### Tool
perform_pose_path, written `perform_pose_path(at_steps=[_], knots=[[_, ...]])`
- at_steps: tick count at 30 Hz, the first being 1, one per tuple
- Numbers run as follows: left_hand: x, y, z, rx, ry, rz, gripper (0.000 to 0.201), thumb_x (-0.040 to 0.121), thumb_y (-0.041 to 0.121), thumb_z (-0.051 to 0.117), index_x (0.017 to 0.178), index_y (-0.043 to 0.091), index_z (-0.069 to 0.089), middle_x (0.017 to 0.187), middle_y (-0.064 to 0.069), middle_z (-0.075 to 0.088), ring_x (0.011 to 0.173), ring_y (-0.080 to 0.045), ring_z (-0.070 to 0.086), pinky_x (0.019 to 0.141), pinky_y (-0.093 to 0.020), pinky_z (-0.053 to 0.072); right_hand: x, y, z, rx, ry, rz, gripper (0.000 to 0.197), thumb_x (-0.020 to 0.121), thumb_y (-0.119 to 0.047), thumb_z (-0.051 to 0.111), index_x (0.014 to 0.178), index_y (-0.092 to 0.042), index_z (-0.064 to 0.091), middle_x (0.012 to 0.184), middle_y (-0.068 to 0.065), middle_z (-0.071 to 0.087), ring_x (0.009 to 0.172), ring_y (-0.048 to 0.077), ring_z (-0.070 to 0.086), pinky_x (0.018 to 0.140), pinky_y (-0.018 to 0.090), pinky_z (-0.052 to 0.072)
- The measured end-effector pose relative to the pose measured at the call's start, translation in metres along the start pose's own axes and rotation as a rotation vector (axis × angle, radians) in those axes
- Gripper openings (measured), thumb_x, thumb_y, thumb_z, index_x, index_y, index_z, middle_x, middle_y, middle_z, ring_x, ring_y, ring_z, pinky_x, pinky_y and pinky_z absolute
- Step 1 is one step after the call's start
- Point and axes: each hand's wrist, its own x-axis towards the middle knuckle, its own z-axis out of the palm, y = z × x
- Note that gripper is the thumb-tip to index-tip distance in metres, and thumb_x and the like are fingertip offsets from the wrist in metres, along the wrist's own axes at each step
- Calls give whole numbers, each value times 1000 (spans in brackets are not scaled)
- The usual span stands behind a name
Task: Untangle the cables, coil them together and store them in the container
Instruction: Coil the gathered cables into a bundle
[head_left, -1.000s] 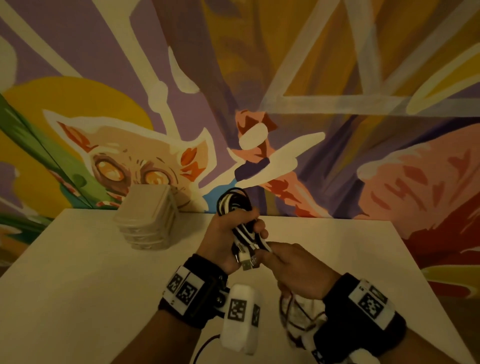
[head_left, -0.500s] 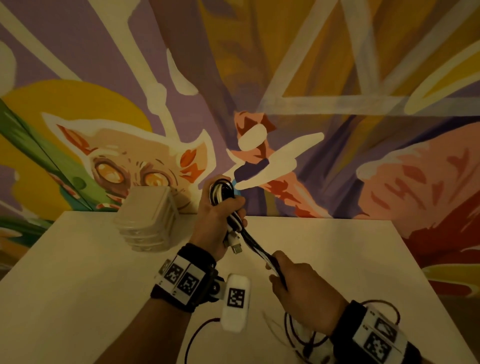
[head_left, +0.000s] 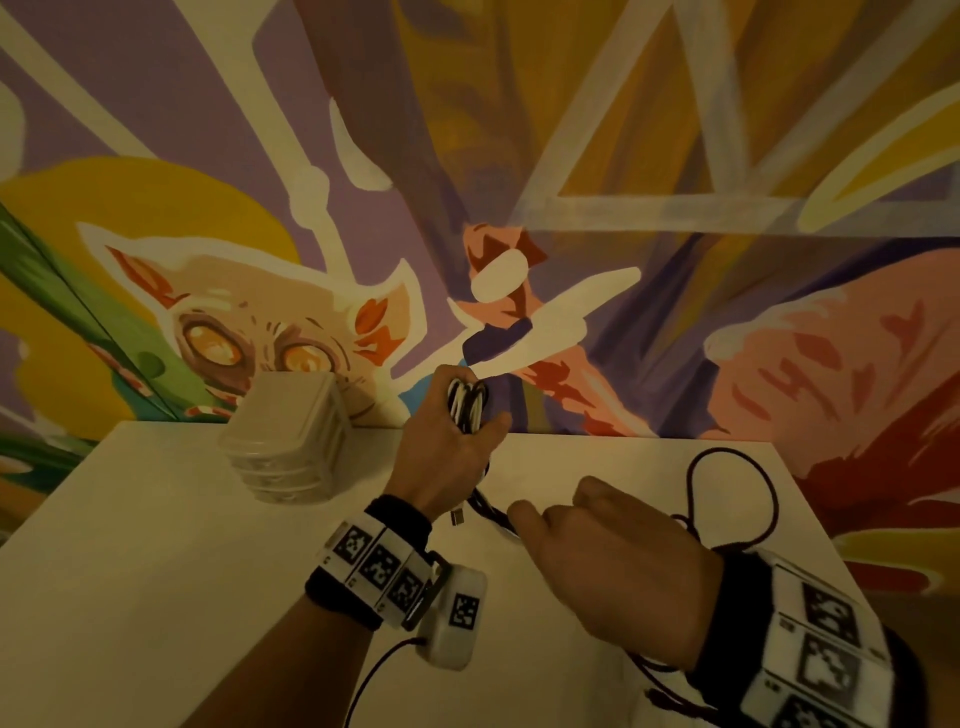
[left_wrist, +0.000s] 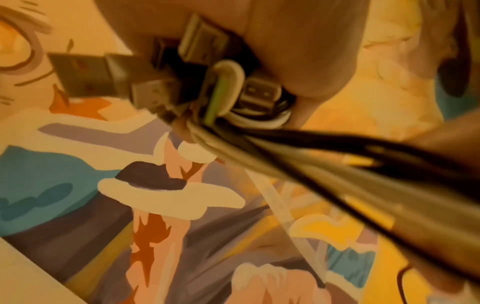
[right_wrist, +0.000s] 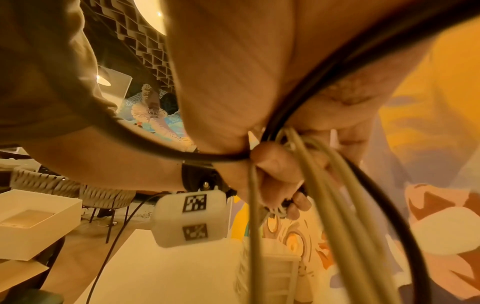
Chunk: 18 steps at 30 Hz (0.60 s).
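Observation:
My left hand (head_left: 449, 447) is raised over the white table (head_left: 156, 545) and grips a bundle of black and white cables (head_left: 467, 408) folded into loops. In the left wrist view several USB plugs (left_wrist: 155, 90) stick out of that fist beside the white loops (left_wrist: 228, 86). The loose strands (head_left: 491, 512) run down and to the right into my right hand (head_left: 608, 561), which holds them in curled fingers. In the right wrist view the thumb (right_wrist: 275, 162) presses black and pale cables (right_wrist: 337, 185). A dark cable loop (head_left: 732, 493) arcs behind the right wrist.
A translucent lidded plastic container (head_left: 288, 441) stands at the table's back left, against the painted wall (head_left: 519, 156). A white sensor block (head_left: 454, 618) with a thin lead hangs below my left wrist. Bare tabletop lies left and front.
My left hand has lifted the coil up and away. My right hand has slid back along the strands to the right, drawing them taut, and a dark loop now swings behind it.

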Motion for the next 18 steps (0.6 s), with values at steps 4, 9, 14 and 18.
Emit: perform_pose_path(at_steps=[4,9,14,18], knots=[[-8,-12,7,15,-167,27,34,83,45,66,100,25,46,79,5,55,65,-10,52,61,-27,47,1,11,-6,50,167,-160,35,61,-15,75,87,-11,52,45,-2,51,35,16,40,52,25,32],[-21,-11,12,-92,-350,-49,53,86,59,40,105,10,50,93,-24,57,78,-27,56,81,-52,47,9,48,-30,510,116,-65,17,90,-27,61,104,-25,52,80,-3,64,70,13,53,57,19,39],[-33,1,6,-392,-506,-171,72,72,87,44,111,27,52,73,8,60,59,-13,53,60,-37,47,22,59,-29,755,195,25,16,85,-32,69,97,-29,59,89,-13,68,80,7,62,74,30,53],[-39,8,2,-329,-611,-26,72,78,56,61,139,28,34,98,27,63,83,2,59,77,-22,47,26,64,-32,790,201,65,20,79,-37,73,92,-27,61,85,-12,67,77,8,62,72,33,55]])
